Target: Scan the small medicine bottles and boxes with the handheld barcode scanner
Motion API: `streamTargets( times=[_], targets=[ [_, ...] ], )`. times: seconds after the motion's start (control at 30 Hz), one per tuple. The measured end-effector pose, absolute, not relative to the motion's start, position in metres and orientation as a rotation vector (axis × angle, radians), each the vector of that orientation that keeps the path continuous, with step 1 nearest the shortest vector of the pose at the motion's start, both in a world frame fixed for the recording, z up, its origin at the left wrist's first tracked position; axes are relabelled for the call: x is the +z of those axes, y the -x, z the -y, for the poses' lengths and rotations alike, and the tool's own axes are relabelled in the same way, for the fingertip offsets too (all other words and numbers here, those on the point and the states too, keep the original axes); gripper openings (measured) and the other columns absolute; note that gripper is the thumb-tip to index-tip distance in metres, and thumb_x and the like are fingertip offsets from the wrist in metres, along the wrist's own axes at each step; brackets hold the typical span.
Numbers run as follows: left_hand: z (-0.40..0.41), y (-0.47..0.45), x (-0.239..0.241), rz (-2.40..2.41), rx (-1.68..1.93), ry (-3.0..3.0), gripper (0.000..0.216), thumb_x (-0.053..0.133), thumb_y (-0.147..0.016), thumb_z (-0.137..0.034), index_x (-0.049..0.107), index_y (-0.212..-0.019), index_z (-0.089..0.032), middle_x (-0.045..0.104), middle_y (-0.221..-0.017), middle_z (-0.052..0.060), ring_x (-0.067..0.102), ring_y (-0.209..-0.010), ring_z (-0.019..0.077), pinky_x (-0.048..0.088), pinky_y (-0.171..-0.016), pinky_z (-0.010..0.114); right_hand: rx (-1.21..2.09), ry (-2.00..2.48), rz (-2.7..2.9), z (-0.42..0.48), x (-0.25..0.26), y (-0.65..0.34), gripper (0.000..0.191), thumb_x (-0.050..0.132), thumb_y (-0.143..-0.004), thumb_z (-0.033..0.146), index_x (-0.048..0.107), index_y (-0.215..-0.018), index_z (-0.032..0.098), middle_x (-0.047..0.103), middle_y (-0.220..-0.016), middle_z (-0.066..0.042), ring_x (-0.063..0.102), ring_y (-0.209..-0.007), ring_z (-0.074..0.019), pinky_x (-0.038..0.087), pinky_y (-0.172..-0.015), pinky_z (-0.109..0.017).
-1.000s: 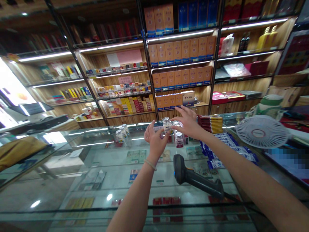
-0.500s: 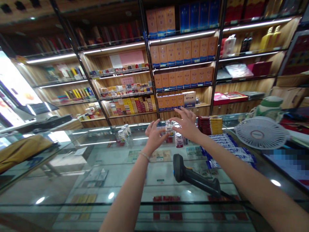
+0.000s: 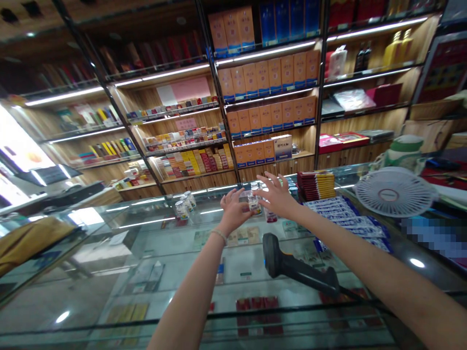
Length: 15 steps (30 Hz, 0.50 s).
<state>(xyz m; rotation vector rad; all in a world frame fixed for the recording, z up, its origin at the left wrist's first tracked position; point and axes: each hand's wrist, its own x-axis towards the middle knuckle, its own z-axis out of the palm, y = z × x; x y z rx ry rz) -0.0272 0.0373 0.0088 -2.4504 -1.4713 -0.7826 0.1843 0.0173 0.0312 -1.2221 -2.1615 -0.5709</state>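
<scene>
Both my arms reach far across a glass counter [image 3: 153,233]. My left hand [image 3: 233,209] grips a small clear jar with a white lid [image 3: 253,201] between thumb and fingers. My right hand [image 3: 275,194] hovers just over that jar with its fingers spread, touching or almost touching the lid. More small jars [image 3: 270,214] stand right behind the hands, partly hidden. Another little group of the same jars [image 3: 184,206] stands on the glass to the left.
A black barcode scanner [image 3: 295,270] lies on the counter under my right forearm. Red and yellow packs [image 3: 315,184] and blue-white packets [image 3: 346,221] lie to the right, beside a white fan [image 3: 396,192]. Shelves of boxes [image 3: 270,116] fill the back wall.
Both hands have moved a little farther away and lower with the jar. My view has shifted slightly, and the right hand's fingers stay spread above the jar.
</scene>
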Motion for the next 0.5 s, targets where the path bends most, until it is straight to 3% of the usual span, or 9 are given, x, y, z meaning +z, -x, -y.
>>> streamTargets(
  times=[0.23, 0.5],
  targets=[
    [-0.041, 0.027, -0.007, 1.427, -0.782, 2.454, 0.02, 0.081, -0.075, -0.047, 0.08, -0.083, -0.028, 0.047, -0.153, 0.007, 0.031, -0.144, 0.0379, 0.017, -0.117, 0.065, -0.505, 1.26, 2.228, -0.018, 0.027, -0.185, 0.029, 0.051, -0.098, 0.044, 0.072, -0.117, 0.037, 0.037, -0.16, -0.005, 0.025, -0.147, -0.0321, 0.014, -0.115, -0.06],
    [-0.043, 0.026, -0.024, 1.41, -0.837, 2.405, 0.021, 0.081, -0.075, -0.047, 0.08, -0.088, -0.031, 0.051, -0.149, 0.005, 0.032, -0.143, 0.0366, 0.016, -0.116, 0.064, -0.519, 1.264, 2.258, -0.018, 0.021, -0.187, 0.03, 0.053, -0.096, 0.046, 0.071, -0.118, 0.036, 0.04, -0.159, -0.006, 0.028, -0.146, -0.0318, 0.012, -0.116, -0.059]
  ],
)
